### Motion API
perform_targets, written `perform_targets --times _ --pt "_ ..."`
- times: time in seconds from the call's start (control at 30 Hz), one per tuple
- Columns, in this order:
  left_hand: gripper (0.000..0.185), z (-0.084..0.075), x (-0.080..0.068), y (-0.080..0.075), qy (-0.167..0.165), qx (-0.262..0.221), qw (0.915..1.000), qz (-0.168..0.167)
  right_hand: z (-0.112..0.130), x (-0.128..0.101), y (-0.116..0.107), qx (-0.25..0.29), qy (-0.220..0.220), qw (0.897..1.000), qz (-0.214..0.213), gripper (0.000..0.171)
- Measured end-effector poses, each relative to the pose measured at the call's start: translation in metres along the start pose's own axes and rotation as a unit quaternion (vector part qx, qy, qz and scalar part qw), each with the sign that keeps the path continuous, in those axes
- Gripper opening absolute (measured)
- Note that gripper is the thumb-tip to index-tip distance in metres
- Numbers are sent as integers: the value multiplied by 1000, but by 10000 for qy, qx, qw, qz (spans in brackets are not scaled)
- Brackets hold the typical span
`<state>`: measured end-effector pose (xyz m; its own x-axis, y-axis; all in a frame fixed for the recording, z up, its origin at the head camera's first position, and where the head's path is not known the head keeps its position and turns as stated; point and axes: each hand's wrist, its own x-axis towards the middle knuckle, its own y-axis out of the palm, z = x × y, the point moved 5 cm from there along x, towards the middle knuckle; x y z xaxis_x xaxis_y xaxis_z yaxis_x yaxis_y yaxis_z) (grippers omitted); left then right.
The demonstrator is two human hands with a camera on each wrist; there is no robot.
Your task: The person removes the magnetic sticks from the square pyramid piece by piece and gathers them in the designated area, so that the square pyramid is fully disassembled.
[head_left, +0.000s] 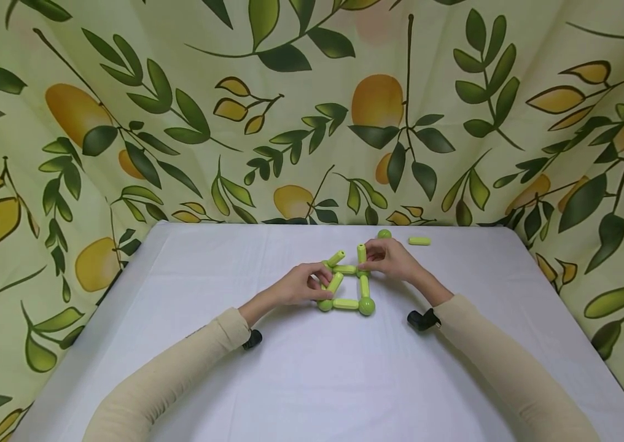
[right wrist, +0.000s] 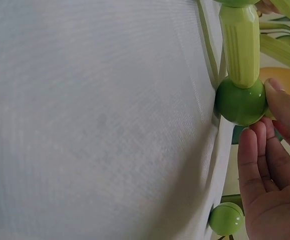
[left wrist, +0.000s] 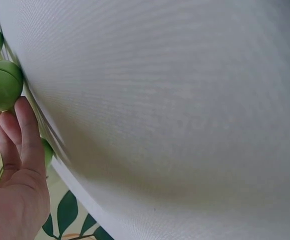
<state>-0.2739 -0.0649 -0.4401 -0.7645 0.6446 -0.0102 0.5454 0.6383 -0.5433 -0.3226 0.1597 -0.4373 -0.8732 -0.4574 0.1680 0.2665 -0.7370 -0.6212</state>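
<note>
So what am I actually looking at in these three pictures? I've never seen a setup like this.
No machine here: a person works with two bare hands. The wide picture comes from a head-worn camera; the other two come from cameras on each wrist, so they show close, tilted views. On the white table lies a square frame of green sticks and balls. The left hand holds the frame's left side, fingers by a ball. The right hand holds the far right corner, touching its ball. A spare ball and spare stick lie behind.
</note>
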Motion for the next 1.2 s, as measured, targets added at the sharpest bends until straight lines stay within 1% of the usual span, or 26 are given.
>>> perform_targets --times 0.37,0.53,0.63,0.67,0.73,0.87,0.9,1.0,1.2 --pt "27 5 1 1 24 -26 10000 -46 0 0 0 37 38 10000 10 22" --pt "27 3 1 1 0 -38 10000 -51 2 0 1 221 -118 9997 -27 23" --pt "27 3 1 1 -44 -13 10000 -53 1 -1 -3 442 -225 9986 -159 24" --pt "27 3 1 1 -56 -15 10000 -54 4 -2 -5 507 -214 9983 -196 25" --pt "27 4 1 0 -48 2 10000 -47 3 -4 -11 598 -174 9977 -258 27" --pt "27 3 1 0 -24 16 10000 -45 0 -9 -28 557 -16 9981 -260 34" --pt "27 3 1 0 -24 18 10000 -46 -6 -10 -32 543 -7 9981 -275 36" --pt "26 3 2 0 -61 -22 10000 -57 -11 -17 -47 551 14 9979 -340 39" --pt "27 4 1 1 -89 -106 9999 -43 -24 -37 -68 502 -14 9980 -381 29"
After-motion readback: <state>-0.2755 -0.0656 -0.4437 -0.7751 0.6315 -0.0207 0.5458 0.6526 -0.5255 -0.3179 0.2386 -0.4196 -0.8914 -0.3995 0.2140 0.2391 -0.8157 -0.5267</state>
